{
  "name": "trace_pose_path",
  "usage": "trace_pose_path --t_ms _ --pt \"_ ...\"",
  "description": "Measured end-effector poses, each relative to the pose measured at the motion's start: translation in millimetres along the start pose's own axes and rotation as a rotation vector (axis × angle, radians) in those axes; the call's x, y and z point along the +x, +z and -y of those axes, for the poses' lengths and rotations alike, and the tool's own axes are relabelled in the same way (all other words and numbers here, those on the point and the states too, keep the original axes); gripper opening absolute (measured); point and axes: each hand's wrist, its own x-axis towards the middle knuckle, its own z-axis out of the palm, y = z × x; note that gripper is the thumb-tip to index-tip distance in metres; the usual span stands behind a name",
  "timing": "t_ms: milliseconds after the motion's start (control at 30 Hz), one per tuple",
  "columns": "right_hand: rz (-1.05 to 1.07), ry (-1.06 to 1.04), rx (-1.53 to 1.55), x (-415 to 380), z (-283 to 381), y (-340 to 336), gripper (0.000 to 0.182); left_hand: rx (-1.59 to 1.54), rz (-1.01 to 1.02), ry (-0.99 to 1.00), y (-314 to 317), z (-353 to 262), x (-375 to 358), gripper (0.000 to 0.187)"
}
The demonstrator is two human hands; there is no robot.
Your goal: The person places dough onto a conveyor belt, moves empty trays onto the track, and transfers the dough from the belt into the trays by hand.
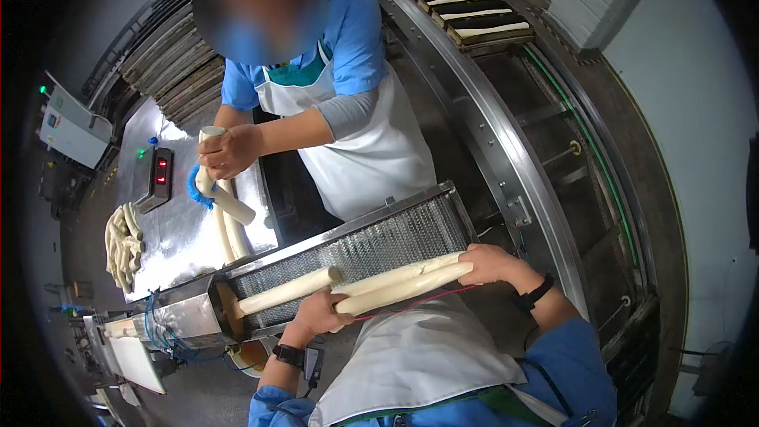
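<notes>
Over the near edge of a metal mesh conveyor (379, 239), I hold two long pale dough rolls (403, 285) lying side by side, slightly tilted up to the right. My left hand (318, 314) grips their left end, and my right hand (492, 264) is wrapped round the right end. Another dough roll (288, 292) lies on the mesh just beyond my left hand, its far end at the machine opening (228, 310). Both wrists carry black bands.
Across the conveyor, a co-worker's hands (225, 154) hold a dough roll above a shiny metal table (170, 241). On that table are a scale (154, 178) with red digits and dough pieces (123, 245). Dark moulds (466, 8) with dough strips sit beyond a curved metal rail (506, 138).
</notes>
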Motion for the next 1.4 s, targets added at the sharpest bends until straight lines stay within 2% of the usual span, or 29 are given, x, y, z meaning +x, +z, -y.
trace_pose_path --t_ms 167,267,400,500,667,800,900,967,1000,1100,1200,1233,1267,1300,1400 --pt "0.091 0.0 0.327 0.5 -1.0 9.5 0.043 -0.546 0.111 -0.103 -2.5 1.9 -13.1 0.048" --pt "0.037 0.036 0.603 -16.0 -22.4 12.6 0.038 -0.951 0.16 -0.182 19.2 12.8 -2.4 0.049" --pt "-0.01 0.106 0.921 -26.3 -26.2 23.4 0.042 -1.269 0.062 -0.093 31.9 17.5 7.8 0.051" --pt "-0.063 0.108 1.111 -35.8 -31.3 40.3 0.046 -1.343 0.032 -0.088 30.9 4.4 8.5 0.049" --pt "-0.082 0.135 1.186 -67.6 -27.1 33.7 0.047 -1.338 0.11 -0.131 23.1 -16.1 13.6 0.05" --pt "-0.156 0.146 1.27 -91.2 -27.4 49.2 0.046 -1.285 0.076 -0.176 18.2 -34.9 19.4 0.052" --pt "-0.297 0.091 1.289 -108.9 -29.6 65.2 0.046 -1.263 0.179 -0.063 11.1 -51.0 36.5 0.055" --pt "-0.376 0.194 1.179 -127.4 -24.3 69.6 0.047 -1.224 0.148 -0.033 12.5 -62.4 48.1 0.057" --pt "-0.351 0.176 1.205 -135.2 -26.3 72.2 0.047 -1.279 0.19 -0.042 5.6 -81.8 47.3 0.058" --pt "-0.486 0.263 1.25 -167.5 -12.6 80.7 0.044 -1.189 0.311 0.068 5.9 -104.1 73.5 0.056" --pt "-0.642 0.378 1.288 -175.6 -26.9 122.0 0.054 -0.891 0.404 0.026 -14.9 -153.9 109.4 0.048" --pt "-0.715 0.458 1.329 -185.8 -19.5 121.4 0.054 -0.858 0.507 0.099 -17.7 -171.4 134.9 0.049" --pt "-0.781 0.537 1.369 -199.4 -8.2 119.7 0.054 -0.768 0.472 0.149 -17.5 -188.9 146.3 0.049" --pt "-0.845 0.613 1.409 -207.4 -2.8 121.2 0.054 -0.66 0.624 0.264 -20.1 -220.9 168.2 0.053" --pt "-1.185 0.282 1.77 -234.6 -15.7 181.1 0.064 -0.517 0.654 0.574 -7.0 -349.2 179.1 0.057"
